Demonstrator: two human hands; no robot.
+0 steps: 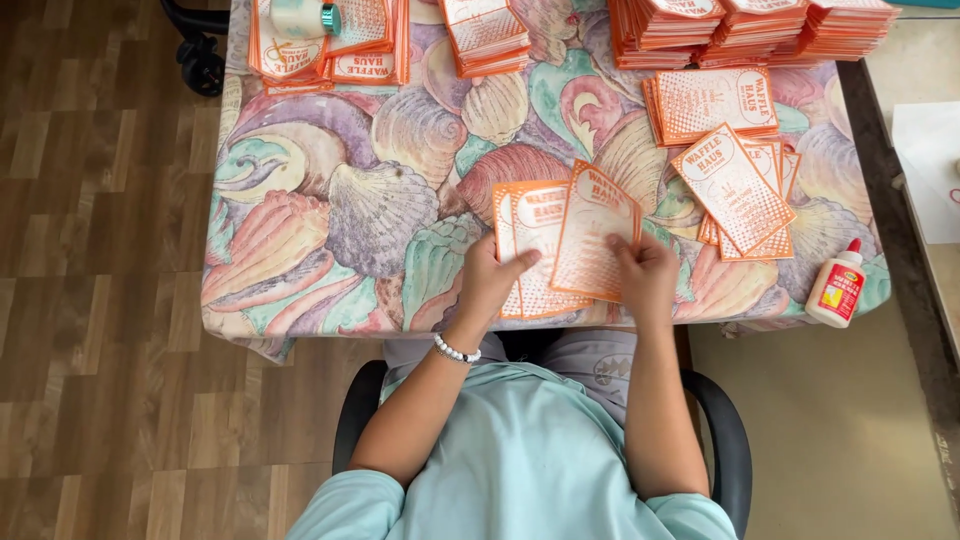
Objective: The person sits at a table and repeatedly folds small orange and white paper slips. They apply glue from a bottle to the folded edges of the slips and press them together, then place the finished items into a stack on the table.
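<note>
From the head camera we look down on our own two hands at the near edge of a table draped in a seashell-print cloth (330, 210).

Our right hand (645, 278) pinches the near end of one orange-and-white printed paper bag (595, 232). Its fingers are curled over the lower right corner, so that hand is closed on the bag. The bag's long axis runs away from us and leans slightly to the right. Its far end, with the round emblem, points toward the back of the table.

Our left hand (490, 280) lies just to the left, fingers spread flat over a small pile of the same bags (535, 250). It presses down on the pile more than it grips it, and we cannot tell whether the thumb is hooked under the edge. The held bag overlaps the right side of that pile, so both hands are touching paper and sit close together, the right one nearer the single bag's middle.

Beyond and to the right of the right hand a fanned heap of loose bags (745, 190) lies at a slant. Farther right, near the table corner, stands a white glue bottle with a red cap (838, 285), well apart from both hands. Tall stacks of bags (750, 25) line the far edge.
</note>
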